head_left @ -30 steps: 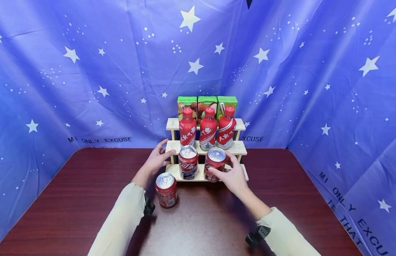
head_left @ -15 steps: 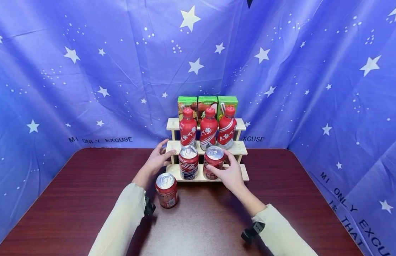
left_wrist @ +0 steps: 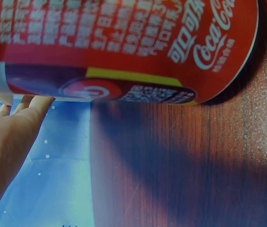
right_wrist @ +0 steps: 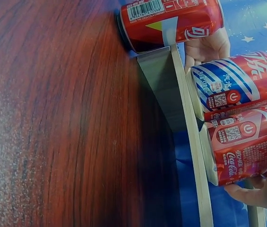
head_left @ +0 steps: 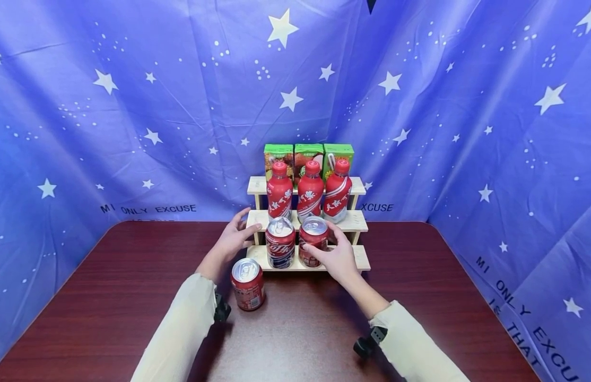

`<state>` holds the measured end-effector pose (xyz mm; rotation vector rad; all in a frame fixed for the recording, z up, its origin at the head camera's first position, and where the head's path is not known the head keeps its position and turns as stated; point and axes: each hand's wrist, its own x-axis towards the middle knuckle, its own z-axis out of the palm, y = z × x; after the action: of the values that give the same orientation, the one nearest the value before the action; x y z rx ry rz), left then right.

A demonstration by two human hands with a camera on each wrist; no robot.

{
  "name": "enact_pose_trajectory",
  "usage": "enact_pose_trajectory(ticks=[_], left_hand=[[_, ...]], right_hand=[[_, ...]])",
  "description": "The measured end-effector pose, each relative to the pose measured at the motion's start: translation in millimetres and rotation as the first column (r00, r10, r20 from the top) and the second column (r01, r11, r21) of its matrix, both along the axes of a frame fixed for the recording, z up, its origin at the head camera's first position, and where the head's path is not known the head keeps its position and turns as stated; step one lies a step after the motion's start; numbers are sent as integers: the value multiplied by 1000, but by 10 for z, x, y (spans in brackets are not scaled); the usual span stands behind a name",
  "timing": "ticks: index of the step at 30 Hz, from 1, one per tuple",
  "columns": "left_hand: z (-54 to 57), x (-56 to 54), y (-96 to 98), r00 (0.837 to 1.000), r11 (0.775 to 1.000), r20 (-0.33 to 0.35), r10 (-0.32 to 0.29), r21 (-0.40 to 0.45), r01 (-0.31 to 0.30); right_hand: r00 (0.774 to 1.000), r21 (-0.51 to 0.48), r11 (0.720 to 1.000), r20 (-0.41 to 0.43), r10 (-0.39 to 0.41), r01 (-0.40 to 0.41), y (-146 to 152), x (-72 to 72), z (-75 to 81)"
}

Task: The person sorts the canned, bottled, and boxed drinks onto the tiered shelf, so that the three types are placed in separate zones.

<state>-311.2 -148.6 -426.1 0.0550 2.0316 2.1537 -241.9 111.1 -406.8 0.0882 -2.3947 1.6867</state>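
A red Coca-Cola can stands upright on the lowest tier of a wooden shelf. My right hand holds this can from the right, thumb in front and fingers at its far side. Close to its left stands another cola can with blue and white stripes, seen also in the right wrist view. My left hand touches the shelf's left end at the middle tier, fingers extended. A third cola can stands on the table by my left wrist; it fills much of the left wrist view.
Three red bottles stand on the middle tier, with three green juice boxes behind them on the top tier. A blue star-patterned cloth hangs behind the dark red wooden table.
My right hand has moved left with the cola can, which now sits nearer the striped can and farther back on the lowest tier. My left hand has stayed at the shelf.
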Motion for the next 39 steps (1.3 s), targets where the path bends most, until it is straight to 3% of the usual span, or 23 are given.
enact_pose_trajectory(ticks=[12,24,34,39], left_hand=[[17,8,-3,1000,1000,-6,-7,-5,7],[14,15,-1,1000,1000,1,-8,-1,8],[-6,-4,-2,1000,1000,-11,-4,1,4],[-12,-14,-5,1000,1000,-5,-4,4,4]], right_hand=[[999,10,1000,19,29,-29,7,-47,26],[988,33,989,72,140,-143,108,-82,77],[976,66,975,61,209,-213,161,-117,72],[976,75,975,78,204,-210,173,-96,96]])
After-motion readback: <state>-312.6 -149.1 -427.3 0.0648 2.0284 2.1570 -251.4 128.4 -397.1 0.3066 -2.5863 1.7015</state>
